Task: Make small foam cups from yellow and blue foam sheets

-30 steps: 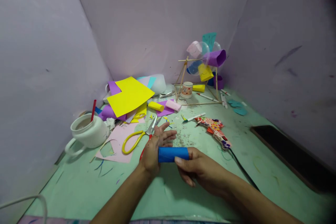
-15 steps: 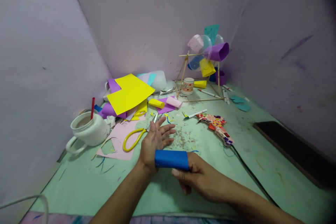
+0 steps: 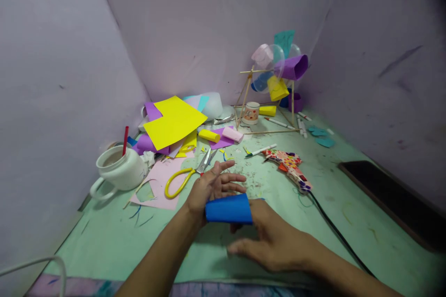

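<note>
A blue paper tube spans the gap between my hands, level above the tabletop. Its left end rests against the heel of my left hand, whose fingers are spread with the palm tipped up. At the tube's right end, fingers of my right hand reach into the opening and bear it, while the thumb stands away below. The fingertips inside are hidden. Just beyond my left hand lie yellow-handled scissors, on a cut pink sheet.
A floral hot glue gun with a black cord lies right of centre, near a phone. A white mug stands left. Behind are yellow sheets and a stick frame bearing a wheel of coloured paper cups.
My right thumb has dropped away from the tube. The fingers of my left hand have turned lower and to the right. The tube's right end looks slightly wider.
</note>
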A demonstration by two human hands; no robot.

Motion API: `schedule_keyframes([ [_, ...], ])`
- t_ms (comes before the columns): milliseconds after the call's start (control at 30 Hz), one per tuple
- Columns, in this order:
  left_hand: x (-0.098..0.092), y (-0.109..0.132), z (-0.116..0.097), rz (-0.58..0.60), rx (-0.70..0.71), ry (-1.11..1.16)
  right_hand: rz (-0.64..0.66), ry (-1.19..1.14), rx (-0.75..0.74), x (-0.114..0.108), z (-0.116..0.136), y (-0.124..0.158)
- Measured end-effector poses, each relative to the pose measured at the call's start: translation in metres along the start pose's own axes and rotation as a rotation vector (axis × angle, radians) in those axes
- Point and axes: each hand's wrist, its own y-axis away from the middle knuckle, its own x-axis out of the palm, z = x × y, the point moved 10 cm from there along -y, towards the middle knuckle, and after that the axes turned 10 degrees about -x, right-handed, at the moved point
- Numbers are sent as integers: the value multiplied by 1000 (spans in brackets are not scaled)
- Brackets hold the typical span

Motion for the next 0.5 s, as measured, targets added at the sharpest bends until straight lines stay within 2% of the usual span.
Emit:
schedule_keyframes([
  [100,2,3,-3,2,45,-18,-92,-178,156,-6,-10,4],
  [200,-3,5,-9,-37,100,-33,-106,-180,249,-2,-20,8],
  [367,-12,5,-15,-124,153,-27,-43,-107,302,6,-26,11],
  [500,-15,11,-28,-175,220,-7,-115,-51,257,-7,-23,9],
])
